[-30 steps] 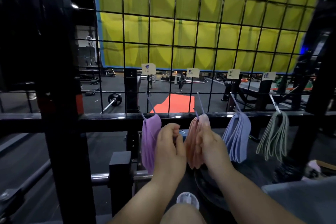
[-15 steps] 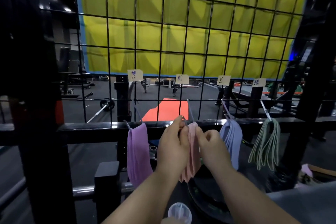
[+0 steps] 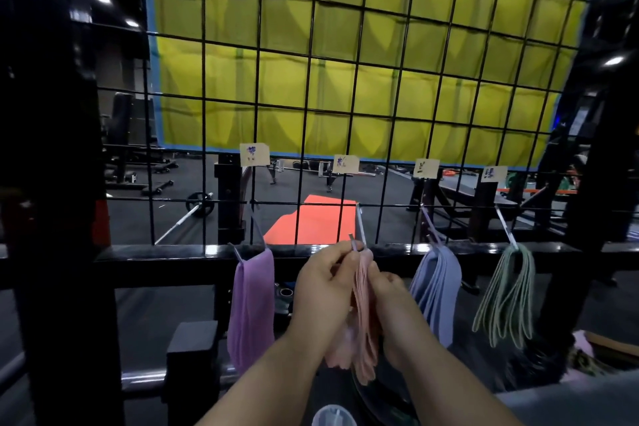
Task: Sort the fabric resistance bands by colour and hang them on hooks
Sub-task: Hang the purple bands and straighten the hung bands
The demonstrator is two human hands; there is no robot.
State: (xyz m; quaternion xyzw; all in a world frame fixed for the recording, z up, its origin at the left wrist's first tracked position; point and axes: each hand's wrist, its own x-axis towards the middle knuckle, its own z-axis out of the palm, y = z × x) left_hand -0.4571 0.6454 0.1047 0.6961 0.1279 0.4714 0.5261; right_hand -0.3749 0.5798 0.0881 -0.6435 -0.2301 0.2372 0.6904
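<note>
Several pink bands (image 3: 366, 315) hang in a bunch from the second hook (image 3: 359, 226) on the black wire grid (image 3: 311, 79). My left hand (image 3: 325, 287) pinches the top of the pink bunch right at the hook's tip. My right hand (image 3: 390, 301) grips the same bunch from the right, just below. Purple bands (image 3: 250, 308) hang on the left hook. To the right, blue bands (image 3: 437, 290) and green bands (image 3: 506, 297) hang on their own hooks. A paper label (image 3: 254, 154) sits above each hook.
A black steel rack beam (image 3: 155, 258) runs across behind the bands, with a thick upright post (image 3: 65, 252) at the left. Beyond the grid lie an orange mat (image 3: 311, 221), a barbell (image 3: 193, 211) and benches. A grey surface (image 3: 570, 401) is at lower right.
Both hands rose with the pink bunch towards the hook's tip, and the left hand now pinches at the tip. The view tilted and shifted a little.
</note>
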